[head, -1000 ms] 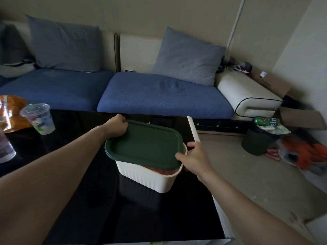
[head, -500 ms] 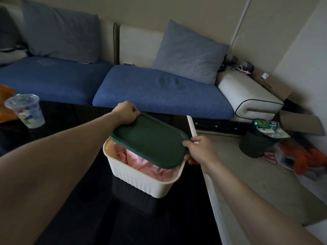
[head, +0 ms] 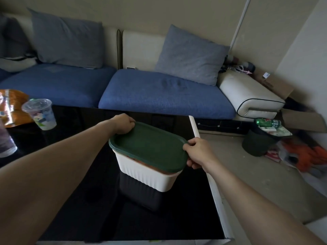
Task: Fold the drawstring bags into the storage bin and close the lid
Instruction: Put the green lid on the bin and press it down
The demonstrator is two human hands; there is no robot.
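Lid (head: 148, 145) over bin (head: 148, 175), not seated.
Left hand (head: 123, 123) and right hand (head: 198, 152) pinch its ends; pink fabric (head: 141, 162) at rim may jam closure.

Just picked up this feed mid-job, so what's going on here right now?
A person is fitting the green lid onto the white storage bin, which stands on the black table. The left hand grips the lid's far corner and the right hand grips its near right end. The lid sits over the bin, but a strip of pinkish fabric shows under its near edge, so it does not look fully seated.
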